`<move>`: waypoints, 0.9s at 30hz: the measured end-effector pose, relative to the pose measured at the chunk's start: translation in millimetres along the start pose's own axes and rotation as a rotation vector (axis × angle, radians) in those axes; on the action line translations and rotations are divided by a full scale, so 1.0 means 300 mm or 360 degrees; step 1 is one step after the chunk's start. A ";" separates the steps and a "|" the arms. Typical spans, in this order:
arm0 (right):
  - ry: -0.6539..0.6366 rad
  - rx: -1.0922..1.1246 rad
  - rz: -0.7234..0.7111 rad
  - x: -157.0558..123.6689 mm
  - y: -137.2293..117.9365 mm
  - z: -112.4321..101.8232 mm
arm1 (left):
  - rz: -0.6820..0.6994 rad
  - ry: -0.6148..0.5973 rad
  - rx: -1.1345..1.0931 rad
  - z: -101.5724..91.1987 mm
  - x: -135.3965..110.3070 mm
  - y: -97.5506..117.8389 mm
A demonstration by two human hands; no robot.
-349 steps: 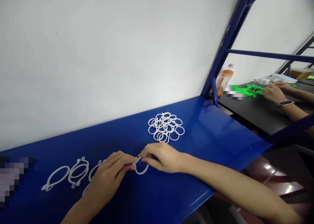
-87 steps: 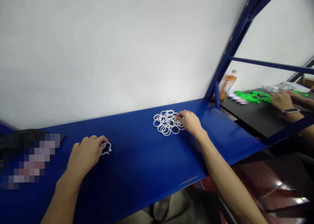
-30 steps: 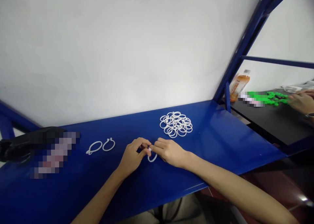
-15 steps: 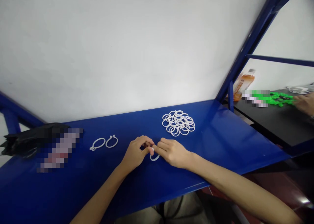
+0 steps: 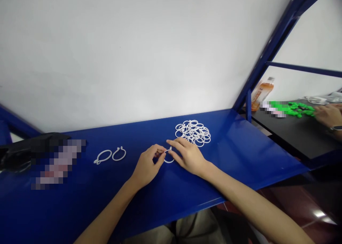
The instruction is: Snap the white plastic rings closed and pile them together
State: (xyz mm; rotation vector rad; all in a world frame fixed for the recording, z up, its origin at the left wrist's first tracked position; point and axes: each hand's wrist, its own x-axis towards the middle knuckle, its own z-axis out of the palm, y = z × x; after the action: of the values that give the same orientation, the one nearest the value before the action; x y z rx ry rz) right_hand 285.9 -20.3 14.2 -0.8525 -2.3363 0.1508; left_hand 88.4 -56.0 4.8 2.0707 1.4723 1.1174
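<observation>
A white plastic curtain ring (image 5: pixel 169 162) with a knobbed end is pinched between the thumb and fingers of my left hand (image 5: pixel 150 163). My right hand (image 5: pixel 189 156) is at the ring's right side, fingers spread apart and thumb close to the knob; whether the thumb touches it I cannot tell. Just behind my right hand lies a pile of similar white rings (image 5: pixel 203 133). Left of my hands are two more on the table: an open ring (image 5: pixel 119 159) with its knobbed ends apart, and a ring (image 5: pixel 103 156) whose ends cross.
The blue table (image 5: pixel 107 194) meets a pale wall. A black plastic bag (image 5: pixel 21 154) and a blurred-out packet (image 5: pixel 58 165) lie at the left. Beyond a blue frame post (image 5: pixel 248 105), a black table holds a bottle (image 5: pixel 263 94), green pieces (image 5: pixel 300 109) and another person's hand (image 5: pixel 328 115).
My right hand's fingers have opened out from their grip at the ring. The ring and both hands have shifted slightly away from me across the table. The view has moved a little.
</observation>
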 end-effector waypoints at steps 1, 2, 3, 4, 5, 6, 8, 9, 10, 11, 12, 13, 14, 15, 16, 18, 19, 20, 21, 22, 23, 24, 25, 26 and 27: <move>-0.0026 0.0127 -0.0063 0.004 0.004 -0.005 | 0.0026 0.0015 0.0022 0.001 -0.003 0.001; -0.0068 0.0233 -0.0130 0.010 0.012 -0.010 | 0.0049 0.0023 0.0040 0.000 -0.004 0.001; -0.0104 0.0303 -0.0179 0.020 0.025 -0.015 | 0.0067 0.0024 0.0056 -0.006 -0.005 -0.003; -0.0120 0.0333 -0.0194 0.031 0.042 -0.021 | 0.0079 0.0028 0.0080 -0.017 -0.004 -0.011; -0.0108 0.0321 -0.0166 0.044 0.065 -0.028 | 0.0082 0.0051 0.0125 -0.034 -0.002 -0.023; -0.0075 0.0270 -0.0103 0.058 0.093 -0.038 | 0.0074 0.0080 0.0200 -0.059 0.001 -0.040; 0.0022 0.0092 0.0118 0.082 0.159 -0.059 | 0.0001 0.0209 0.0507 -0.127 0.007 -0.085; 0.0042 -0.0015 0.0213 0.091 0.194 -0.069 | -0.0062 0.0210 0.0748 -0.165 0.009 -0.111; 0.0033 -0.0094 0.0264 0.098 0.226 -0.076 | -0.0127 0.0179 0.0978 -0.203 0.009 -0.138; 0.0024 -0.0133 0.0294 0.101 0.255 -0.081 | -0.0224 0.0143 0.1177 -0.238 0.005 -0.165; 0.0014 -0.0167 0.0314 0.102 0.279 -0.084 | -0.0312 0.0107 0.1316 -0.268 0.000 -0.189; 0.0010 -0.0191 0.0328 0.102 0.297 -0.083 | -0.0362 0.0058 0.1403 -0.290 -0.008 -0.210; 0.0013 -0.0215 0.0340 0.100 0.309 -0.081 | -0.0395 0.0011 0.1470 -0.306 -0.017 -0.227; 0.0019 -0.0241 0.0352 0.098 0.316 -0.078 | -0.0408 -0.0035 0.1512 -0.314 -0.026 -0.240; 0.0025 -0.0266 0.0361 0.096 0.318 -0.075 | -0.0408 -0.0075 0.1539 -0.317 -0.033 -0.250; 0.0024 -0.0283 0.0367 0.094 0.316 -0.071 | -0.0387 -0.0133 0.1554 -0.312 -0.044 -0.258; 0.0017 -0.0280 0.0366 0.094 0.314 -0.071 | -0.0371 -0.0144 0.1549 -0.308 -0.046 -0.259; 0.0009 -0.0274 0.0365 0.093 0.312 -0.072 | -0.0355 -0.0139 0.1545 -0.304 -0.047 -0.259; 0.0006 -0.0272 0.0366 0.092 0.310 -0.073 | -0.0341 -0.0120 0.1548 -0.302 -0.048 -0.257; 0.0007 -0.0273 0.0366 0.089 0.309 -0.075 | -0.0334 -0.0091 0.1561 -0.301 -0.048 -0.257; 0.0014 -0.0278 0.0366 0.086 0.309 -0.077 | -0.0337 -0.0062 0.1585 -0.302 -0.049 -0.257; 0.0027 -0.0286 0.0366 0.082 0.308 -0.080 | -0.0352 -0.0041 0.1611 -0.305 -0.049 -0.259; 0.0047 -0.0293 0.0366 0.077 0.306 -0.083 | -0.0377 -0.0040 0.1629 -0.309 -0.050 -0.262; 0.0073 -0.0300 0.0366 0.072 0.302 -0.087 | -0.0404 -0.0057 0.1634 -0.312 -0.051 -0.266; 0.0100 -0.0308 0.0364 0.067 0.296 -0.090 | -0.0426 -0.0087 0.1625 -0.314 -0.050 -0.269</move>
State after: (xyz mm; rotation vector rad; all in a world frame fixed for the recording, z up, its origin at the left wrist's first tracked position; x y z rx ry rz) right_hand 338.4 58.7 18.7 -1.2021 -2.2154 -0.0071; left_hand -36.4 -52.0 2.6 2.2951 2.5231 0.1571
